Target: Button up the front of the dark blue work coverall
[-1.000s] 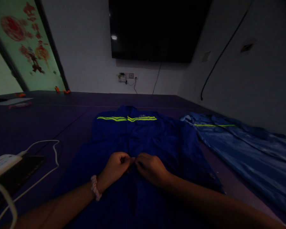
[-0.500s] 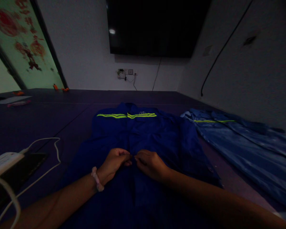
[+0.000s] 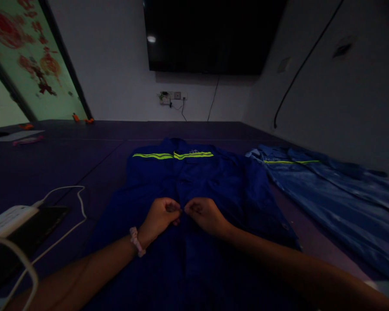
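A dark blue work jacket with yellow-green reflective stripes across the chest lies spread out, its collar away from me. Both hands meet at its front opening, about mid-length. My left hand, with a pink scrunchie at the wrist, pinches the jacket's front edge between thumb and fingers. Close beside it, my right hand pinches the other side of the same opening. The fingertips almost touch, and whatever small part lies between them is too dark to make out.
On the right lies a second, faded blue garment with a yellow-green stripe. A white power strip, a dark phone-like slab and a looping white cable are at left. A large black screen hangs on the wall ahead.
My hands stay at the jacket's front opening, with the fingertips drawn slightly closer and the right fingers curled more. The view has shifted slightly.
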A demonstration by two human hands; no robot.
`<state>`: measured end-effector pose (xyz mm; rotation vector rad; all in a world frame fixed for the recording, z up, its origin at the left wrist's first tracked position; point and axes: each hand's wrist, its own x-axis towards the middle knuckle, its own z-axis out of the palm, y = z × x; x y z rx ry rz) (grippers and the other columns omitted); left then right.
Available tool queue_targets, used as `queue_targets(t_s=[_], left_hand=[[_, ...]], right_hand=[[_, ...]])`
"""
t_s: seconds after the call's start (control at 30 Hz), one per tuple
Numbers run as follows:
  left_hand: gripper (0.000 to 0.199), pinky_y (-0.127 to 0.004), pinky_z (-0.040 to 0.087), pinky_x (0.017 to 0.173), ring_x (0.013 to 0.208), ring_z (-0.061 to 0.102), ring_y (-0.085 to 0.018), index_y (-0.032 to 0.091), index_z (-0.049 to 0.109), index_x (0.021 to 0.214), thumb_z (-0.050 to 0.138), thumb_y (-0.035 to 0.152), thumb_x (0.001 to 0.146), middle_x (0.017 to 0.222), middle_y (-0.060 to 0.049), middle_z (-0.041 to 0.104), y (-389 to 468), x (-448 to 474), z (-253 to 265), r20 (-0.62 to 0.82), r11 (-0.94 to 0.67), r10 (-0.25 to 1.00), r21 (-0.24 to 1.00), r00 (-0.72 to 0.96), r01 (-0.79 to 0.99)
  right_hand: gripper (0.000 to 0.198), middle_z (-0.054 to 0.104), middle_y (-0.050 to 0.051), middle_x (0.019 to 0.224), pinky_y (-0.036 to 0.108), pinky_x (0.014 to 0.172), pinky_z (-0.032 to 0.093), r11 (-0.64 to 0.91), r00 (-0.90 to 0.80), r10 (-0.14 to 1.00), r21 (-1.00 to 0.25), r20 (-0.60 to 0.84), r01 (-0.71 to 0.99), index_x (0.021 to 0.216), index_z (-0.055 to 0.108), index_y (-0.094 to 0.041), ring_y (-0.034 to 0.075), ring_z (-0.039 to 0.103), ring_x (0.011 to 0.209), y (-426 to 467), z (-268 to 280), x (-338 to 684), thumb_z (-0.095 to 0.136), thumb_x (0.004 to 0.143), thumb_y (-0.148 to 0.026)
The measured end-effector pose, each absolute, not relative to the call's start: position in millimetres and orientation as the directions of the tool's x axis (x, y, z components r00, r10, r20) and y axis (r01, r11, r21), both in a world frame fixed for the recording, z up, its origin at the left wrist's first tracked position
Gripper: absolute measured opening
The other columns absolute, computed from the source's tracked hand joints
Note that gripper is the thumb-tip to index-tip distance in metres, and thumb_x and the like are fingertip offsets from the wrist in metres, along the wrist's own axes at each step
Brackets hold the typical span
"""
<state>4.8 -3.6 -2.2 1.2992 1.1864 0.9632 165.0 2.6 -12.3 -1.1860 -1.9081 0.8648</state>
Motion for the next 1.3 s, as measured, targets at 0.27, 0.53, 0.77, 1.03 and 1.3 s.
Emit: queue_targets(t_s=[0.27,0.53,0.77,1.03,1.3], left_hand=[[0.011,-0.016,0.035,0.036,0.036,0.049,-0.007,0.014,0.054,0.071,0.059,0.019,0.063,0.047,0.006,0.054,-3.8,4.0,-2.6,-0.110,0.057,0.960,0.978,0.258,0.202],[0.032,-0.016,0.015,0.028,0.027,0.036,-0.003,0.014,0.051,0.062,0.067,0.042,0.063,0.044,0.005,0.053,-15.2,-4.7,22.3,-0.439,0.171,0.722,0.862,0.534,0.478],[0.035,-0.018,0.020,0.033,0.032,0.039,-0.004,0.016,0.048,0.057,0.065,0.045,0.064,0.050,0.004,0.056,-20.4,-2.6,29.3,-0.464,0.069,0.586,0.845,0.664,0.530],[0.015,-0.020,0.036,0.053,0.060,0.052,-0.011,0.016,0.060,0.072,0.059,0.030,0.072,0.066,0.002,0.057,-65.7,-6.9,40.3,-0.222,-0.354,0.746,0.667,0.628,0.656],[0.026,-0.025,0.041,0.078,0.092,0.052,-0.016,0.019,0.060,0.084,0.039,0.004,0.077,0.097,-0.005,0.056,-118.2,8.0,6.3,0.090,-0.482,0.858,0.482,0.506,0.732]], right_hand=[[0.016,0.057,-0.002,0.046,0.017,0.038,0.035,-0.126,-0.325,0.928,-0.975,-0.181,0.184,0.067,0.066,-0.012,0.007,0.047,0.039,18.6,-11.0,172.7,0.068,0.060,-0.026],[0.020,0.060,-0.001,0.052,0.018,0.037,0.038,-0.045,-0.325,0.941,-0.987,-0.093,0.154,0.066,0.063,-0.013,0.007,0.050,0.040,14.7,-16.1,168.4,0.067,0.059,-0.031],[0.020,0.058,-0.003,0.056,0.019,0.038,0.039,0.070,-0.284,0.959,-0.972,0.003,0.225,0.076,0.060,-0.013,0.008,0.051,0.041,5.9,-5.0,165.7,0.064,0.063,-0.027],[0.008,0.063,0.001,0.064,0.020,0.053,0.039,0.454,-0.436,0.875,-0.671,0.211,0.586,0.070,0.067,-0.018,0.010,0.056,0.057,-74.8,23.1,183.4,0.059,0.072,-0.016],[0.017,0.064,0.005,0.083,0.027,0.069,0.043,0.361,-0.239,0.932,-0.655,0.271,0.664,0.084,0.065,-0.018,0.018,0.058,0.078,-115.7,-11.7,172.6,0.066,0.068,-0.022]])
